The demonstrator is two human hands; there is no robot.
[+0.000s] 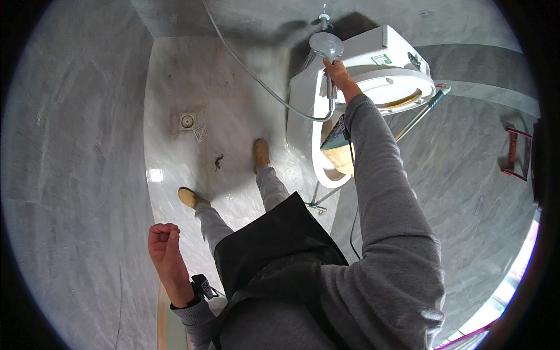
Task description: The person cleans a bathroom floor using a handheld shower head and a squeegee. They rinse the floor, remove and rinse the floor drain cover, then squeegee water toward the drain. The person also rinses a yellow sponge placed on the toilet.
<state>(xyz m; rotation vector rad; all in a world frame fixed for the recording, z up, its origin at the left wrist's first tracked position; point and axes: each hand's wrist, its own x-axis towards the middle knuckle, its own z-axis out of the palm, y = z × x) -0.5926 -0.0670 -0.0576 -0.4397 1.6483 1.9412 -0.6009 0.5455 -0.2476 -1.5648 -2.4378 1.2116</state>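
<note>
My right hand (337, 75) grips the handle of a shower head (327, 45), its round face out over the toilet's far left side. Faint streaks of water fan out from it. A metal shower hose (262, 85) loops from the handle up to the top of the view. Below the hand is a white toilet (302, 107) with its seat (409, 78) raised; my forearm hides part of the bowl. What the tan and dark areas in the bowl are, I cannot tell. My left hand (165, 247) hangs low by the left wall, fingers curled, nothing visible in it.
A floor drain (187, 121) has a loose square grate (201, 134) beside it. A dark clump of debris (219, 161) lies on the wet tiles. A green-and-metal pole (422, 111) leans by the toilet. On the right wall hangs a red rack (512, 153). A cable (353, 236) runs along my right arm.
</note>
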